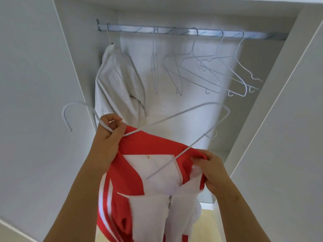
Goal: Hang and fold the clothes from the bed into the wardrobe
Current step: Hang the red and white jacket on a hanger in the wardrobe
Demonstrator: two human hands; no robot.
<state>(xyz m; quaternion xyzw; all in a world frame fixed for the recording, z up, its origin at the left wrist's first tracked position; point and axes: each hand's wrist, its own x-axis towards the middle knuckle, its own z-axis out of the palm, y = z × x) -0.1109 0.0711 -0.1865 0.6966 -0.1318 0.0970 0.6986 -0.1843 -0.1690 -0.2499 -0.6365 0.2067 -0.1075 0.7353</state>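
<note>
Hanging step, in front of the wardrobe point(258, 55): the left hand point(108, 135) pinches the wire hanger point(174, 116) at its neck with one shoulder of the red-and-white zip jacket point(139, 163), the right hand point(209, 168) pinches the other shoulder, which likely needs pulling over the free arm next.

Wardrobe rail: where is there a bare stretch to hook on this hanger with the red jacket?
The silver metal rail is bare between the hung white garment and the first empty white wire hanger, and again right of the last hanger. The middle hangers overlap, crowded.
</note>
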